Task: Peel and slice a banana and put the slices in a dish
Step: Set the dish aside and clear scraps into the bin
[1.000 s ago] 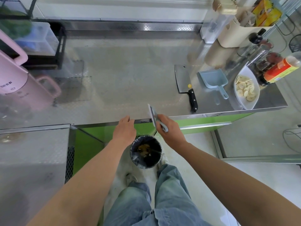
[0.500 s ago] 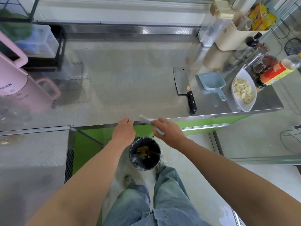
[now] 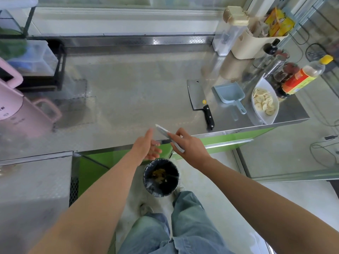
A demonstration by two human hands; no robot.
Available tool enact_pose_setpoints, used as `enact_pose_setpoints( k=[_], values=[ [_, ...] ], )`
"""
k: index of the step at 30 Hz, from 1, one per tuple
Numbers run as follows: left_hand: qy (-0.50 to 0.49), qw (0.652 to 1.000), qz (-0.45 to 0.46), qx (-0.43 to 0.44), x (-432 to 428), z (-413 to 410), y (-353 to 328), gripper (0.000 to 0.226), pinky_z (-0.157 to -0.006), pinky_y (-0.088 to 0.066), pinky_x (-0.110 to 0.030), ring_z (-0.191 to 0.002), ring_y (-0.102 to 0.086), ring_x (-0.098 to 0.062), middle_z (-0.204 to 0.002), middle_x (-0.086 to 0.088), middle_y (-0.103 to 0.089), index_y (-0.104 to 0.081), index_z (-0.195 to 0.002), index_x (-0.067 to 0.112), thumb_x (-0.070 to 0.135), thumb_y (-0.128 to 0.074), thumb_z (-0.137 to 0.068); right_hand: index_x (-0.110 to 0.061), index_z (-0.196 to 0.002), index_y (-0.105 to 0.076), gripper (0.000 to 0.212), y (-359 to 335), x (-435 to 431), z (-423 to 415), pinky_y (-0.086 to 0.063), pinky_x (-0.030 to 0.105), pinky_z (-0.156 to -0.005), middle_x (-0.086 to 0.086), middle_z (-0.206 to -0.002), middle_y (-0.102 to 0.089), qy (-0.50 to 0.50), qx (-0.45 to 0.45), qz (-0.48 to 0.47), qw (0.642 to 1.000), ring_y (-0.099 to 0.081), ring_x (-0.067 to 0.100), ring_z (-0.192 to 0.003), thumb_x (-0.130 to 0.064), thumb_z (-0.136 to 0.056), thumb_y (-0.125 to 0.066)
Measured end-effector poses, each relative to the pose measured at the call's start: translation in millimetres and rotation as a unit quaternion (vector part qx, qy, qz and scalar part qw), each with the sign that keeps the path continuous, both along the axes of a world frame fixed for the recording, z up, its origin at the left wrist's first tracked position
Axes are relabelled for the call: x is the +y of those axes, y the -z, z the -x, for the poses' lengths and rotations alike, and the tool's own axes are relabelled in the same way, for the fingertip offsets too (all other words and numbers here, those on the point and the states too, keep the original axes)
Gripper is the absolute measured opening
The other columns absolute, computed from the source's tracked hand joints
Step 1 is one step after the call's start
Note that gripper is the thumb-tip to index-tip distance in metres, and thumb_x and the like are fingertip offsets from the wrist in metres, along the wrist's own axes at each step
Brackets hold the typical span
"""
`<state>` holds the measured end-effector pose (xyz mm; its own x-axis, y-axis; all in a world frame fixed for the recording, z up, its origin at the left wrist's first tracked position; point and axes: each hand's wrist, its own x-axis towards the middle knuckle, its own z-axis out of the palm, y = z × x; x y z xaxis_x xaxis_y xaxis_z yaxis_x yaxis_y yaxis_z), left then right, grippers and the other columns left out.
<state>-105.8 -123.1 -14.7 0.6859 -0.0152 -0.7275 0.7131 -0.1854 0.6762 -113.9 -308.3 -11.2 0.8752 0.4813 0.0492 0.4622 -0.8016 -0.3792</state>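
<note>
Banana slices [image 3: 264, 101] lie in a white dish [image 3: 270, 119] at the right end of the steel counter [image 3: 128, 99]. My right hand [image 3: 189, 145] grips the handle of a small blue-grey brush or scraper [image 3: 166, 133] over the counter's front edge, its head pointing left and away. My left hand [image 3: 146, 145] is held just left of it, fingers straight, holding nothing, above the bin [image 3: 161, 177]. A cleaver [image 3: 199, 98] with a black handle lies on the counter near the dish.
A small blue dustpan [image 3: 229, 94] lies between cleaver and dish. Bottles and jars [image 3: 297, 77] crowd the back right corner with a cream container [image 3: 253, 44]. A pink appliance [image 3: 20, 105] stands at the left. The black-lined bin on the floor holds peel scraps.
My left hand lifted off the counter edge and opened beside the brush. My right hand tilted the brush from upright to lying flatter, head pointing left.
</note>
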Motion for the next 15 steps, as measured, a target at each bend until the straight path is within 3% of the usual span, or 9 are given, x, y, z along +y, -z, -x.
enact_pose_setpoints(
  k=[2,3,6,8,11,13,15],
  values=[
    [-0.045,0.993,0.105,0.025,-16.6,-7.6,-9.9,0.062,-0.057,-0.052,-0.029,-0.068,-0.065,-0.028,-0.082,-0.017,-0.071,-0.064,-0.095,0.002,0.057,-0.036,-0.094,-0.022,-0.131,-0.056,0.058,0.5,-7.7,-1.3,-0.032,0.029,-0.043,0.010,-0.099,-0.052,-0.031,0.010,0.043,0.999,-0.051,0.030,-0.046,-0.006,-0.078,-0.073],
    [-0.066,0.990,0.121,0.018,-27.1,-11.3,-14.1,0.053,-0.056,-0.053,-0.028,-0.066,-0.065,-0.026,-0.078,-0.014,-0.071,-0.064,-0.097,0.001,0.050,-0.044,-0.094,-0.022,-0.132,-0.055,0.064,1.0,-12.8,-2.1,-0.034,0.029,-0.044,0.011,-0.101,-0.051,-0.034,0.019,0.042,0.998,-0.053,0.030,-0.048,0.000,-0.074,-0.074],
    [-0.128,0.987,0.098,-0.009,-57.0,-23.1,-17.9,0.024,-0.052,-0.053,-0.024,-0.059,-0.065,-0.020,-0.086,-0.018,-0.071,-0.064,-0.106,-0.002,0.015,-0.052,-0.094,-0.018,-0.136,-0.052,0.072,2.2,-34.9,-9.6,-0.049,0.033,-0.055,0.013,-0.114,-0.048,0.005,0.048,-0.053,0.997,-0.059,0.029,-0.070,0.010,-0.072,-0.069],
    [-0.155,0.984,0.085,-0.021,-73.6,-33.1,-17.7,0.019,-0.052,-0.053,-0.024,-0.058,-0.066,-0.020,-0.090,-0.020,-0.071,-0.064,-0.103,0.000,0.008,-0.051,-0.093,-0.011,-0.138,-0.047,0.066,0.4,-52.2,-15.5,-0.055,0.035,-0.072,0.014,-0.123,-0.045,0.074,0.069,-0.115,0.988,-0.060,0.026,-0.084,0.015,-0.078,-0.057],
    [-0.168,0.982,0.077,-0.039,-101.2,-51.7,-22.4,0.012,-0.045,-0.053,-0.022,-0.052,-0.066,-0.017,-0.080,-0.015,-0.070,-0.064,-0.096,0.003,0.007,-0.054,-0.093,-0.010,-0.132,-0.045,0.041,-9.4,-76.0,-26.5,-0.053,0.038,-0.080,0.010,-0.124,-0.047,0.220,0.119,-0.214,0.944,-0.061,0.023,-0.088,0.000,-0.092,-0.048],
    [-0.168,0.982,0.066,-0.047,-124.1,-66.0,-23.8,0.009,-0.049,-0.056,-0.025,-0.053,-0.067,-0.018,-0.076,-0.014,-0.070,-0.064,-0.094,0.004,0.009,-0.057,-0.091,-0.011,-0.126,-0.044,0.037,-18.4,-92.2,-36.3,-0.051,0.025,-0.070,0.004,-0.117,-0.051,0.271,0.170,-0.248,0.914,-0.061,0.019,-0.085,-0.022,-0.094,-0.058],
    [-0.149,0.985,0.066,-0.057,-150.9,-79.5,-27.2,0.010,-0.059,-0.058,-0.030,-0.056,-0.067,-0.020,-0.077,-0.014,-0.070,-0.066,-0.095,0.005,0.010,-0.058,-0.091,-0.014,-0.118,-0.043,0.043,-22.2,-111.0,-49.6,-0.047,0.019,-0.060,0.003,-0.105,-0.058,0.277,0.226,-0.254,0.899,-0.062,0.018,-0.078,-0.032,-0.088,-0.067]
  ],
)
